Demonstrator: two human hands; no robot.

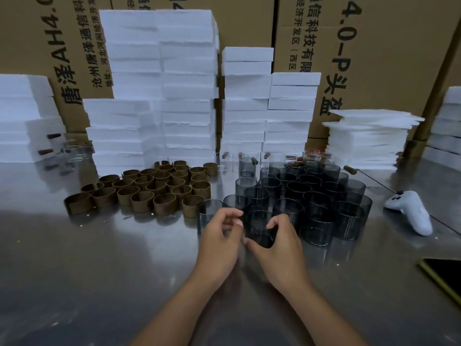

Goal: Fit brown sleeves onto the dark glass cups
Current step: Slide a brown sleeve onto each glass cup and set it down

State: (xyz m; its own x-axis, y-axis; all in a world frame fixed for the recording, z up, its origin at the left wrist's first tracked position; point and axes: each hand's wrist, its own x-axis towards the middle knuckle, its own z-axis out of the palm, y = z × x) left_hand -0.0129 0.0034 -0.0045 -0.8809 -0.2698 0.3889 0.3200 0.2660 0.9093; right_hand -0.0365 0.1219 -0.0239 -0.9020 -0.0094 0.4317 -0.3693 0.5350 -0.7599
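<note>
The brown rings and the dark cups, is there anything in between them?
In the head view, only a bare strip of shiny metal table separates the brown sleeves from the dark glass cups.

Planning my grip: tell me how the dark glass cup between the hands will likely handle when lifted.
The dark glass cup looks thin-walled and smooth, so probably light, rigid and somewhat slippery. Neighbouring cups stand close, so clinking or chipping seems possible.

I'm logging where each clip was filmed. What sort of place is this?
Probably a packing or assembly bench in a warehouse or small factory: printed cartons stacked behind, piles of white foam blocks, and batches of brown sleeves and dark glass cups on a metal table.
</note>
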